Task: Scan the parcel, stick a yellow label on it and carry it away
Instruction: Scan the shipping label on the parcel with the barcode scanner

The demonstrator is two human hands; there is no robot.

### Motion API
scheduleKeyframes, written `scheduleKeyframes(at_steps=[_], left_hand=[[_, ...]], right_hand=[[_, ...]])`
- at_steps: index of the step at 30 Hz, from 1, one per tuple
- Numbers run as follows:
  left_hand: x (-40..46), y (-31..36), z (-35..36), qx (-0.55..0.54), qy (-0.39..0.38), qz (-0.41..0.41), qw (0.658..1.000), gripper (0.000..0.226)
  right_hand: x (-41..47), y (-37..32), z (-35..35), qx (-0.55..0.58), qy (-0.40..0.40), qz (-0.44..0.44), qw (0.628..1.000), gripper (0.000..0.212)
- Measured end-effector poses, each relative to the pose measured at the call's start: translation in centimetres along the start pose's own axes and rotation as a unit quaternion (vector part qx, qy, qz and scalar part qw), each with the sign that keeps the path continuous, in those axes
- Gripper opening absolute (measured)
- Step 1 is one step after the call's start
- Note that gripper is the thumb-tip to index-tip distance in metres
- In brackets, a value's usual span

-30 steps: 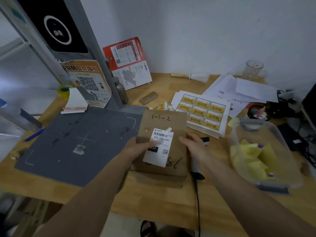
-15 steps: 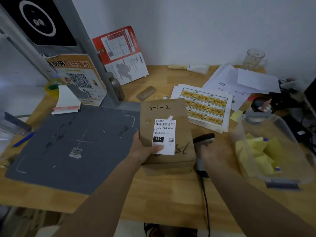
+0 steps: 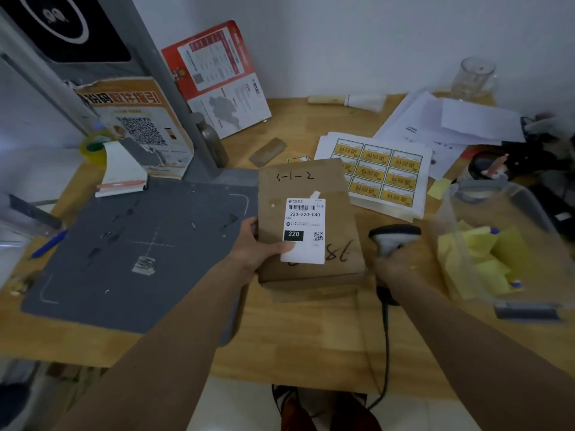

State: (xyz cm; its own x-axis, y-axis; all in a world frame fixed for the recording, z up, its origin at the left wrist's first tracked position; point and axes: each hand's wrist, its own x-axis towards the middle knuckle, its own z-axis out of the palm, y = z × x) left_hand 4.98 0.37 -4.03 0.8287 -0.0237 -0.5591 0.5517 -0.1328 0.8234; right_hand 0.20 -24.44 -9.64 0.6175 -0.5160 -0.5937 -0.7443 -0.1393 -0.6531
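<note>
We hold the parcel (image 3: 311, 225), a brown cardboard box, above the wooden desk (image 3: 311, 334), at the right edge of the grey mat (image 3: 140, 253). Our left hand (image 3: 258, 250) grips its left side, thumb lying on the lower corner of the white shipping label (image 3: 305, 233). That label carries a barcode, "220-220-C40", a black block reading "220" and a small QR code. On the cardboard we read handwritten "5-1-2" near the far edge and "18", or something close, near the label. Our right hand (image 3: 392, 264) wraps around the handle of one barcode scanner (image 3: 393, 239), just right of the parcel, its cable trailing off the desk. Beyond lies a sheet of yellow labels (image 3: 382, 175); we count about ten showing, the print too small to read. One clear plastic tub (image 3: 504, 247) at right holds crumpled yellow paper. A QR-code poster (image 3: 137, 126) and a red leaflet (image 3: 217, 76) stand at the back.
</note>
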Motion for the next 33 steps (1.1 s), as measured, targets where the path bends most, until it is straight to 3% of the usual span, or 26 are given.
scheduleKeyframes(at_steps=[3, 8, 11, 15, 23, 33], left_hand=[[0.0, -0.1, -0.5, -0.012, -0.001, -0.001, 1.0, 0.08], [-0.8, 0.8, -0.8, -0.032, -0.022, 0.021, 0.999, 0.051], [-1.2, 2.2, -0.4, -0.046, 0.014, 0.085, 0.995, 0.047], [-1.3, 2.9, -0.3, -0.043, 0.072, 0.151, 0.985, 0.038], [-0.3, 1.7, -1.4, -0.018, 0.114, 0.144, 0.983, 0.033], [0.4, 2.9, -2.1, -0.05, 0.108, 0.112, 0.987, 0.03]], right_hand=[[-1.5, -3.0, -2.3, 0.091, 0.038, -0.036, 0.995, 0.012], [-7.8, -8.1, -4.2, 0.198, -0.044, -0.124, 0.971, 0.001], [-11.3, -9.4, -3.8, 0.202, -0.131, -0.157, 0.958, 0.004], [-14.2, -9.5, -3.1, 0.182, -0.157, -0.207, 0.948, 0.026], [-16.6, -8.5, -3.8, 0.178, -0.132, -0.267, 0.938, 0.038], [-17.0, -8.1, -5.4, 0.106, -0.173, -0.285, 0.937, 0.042]])
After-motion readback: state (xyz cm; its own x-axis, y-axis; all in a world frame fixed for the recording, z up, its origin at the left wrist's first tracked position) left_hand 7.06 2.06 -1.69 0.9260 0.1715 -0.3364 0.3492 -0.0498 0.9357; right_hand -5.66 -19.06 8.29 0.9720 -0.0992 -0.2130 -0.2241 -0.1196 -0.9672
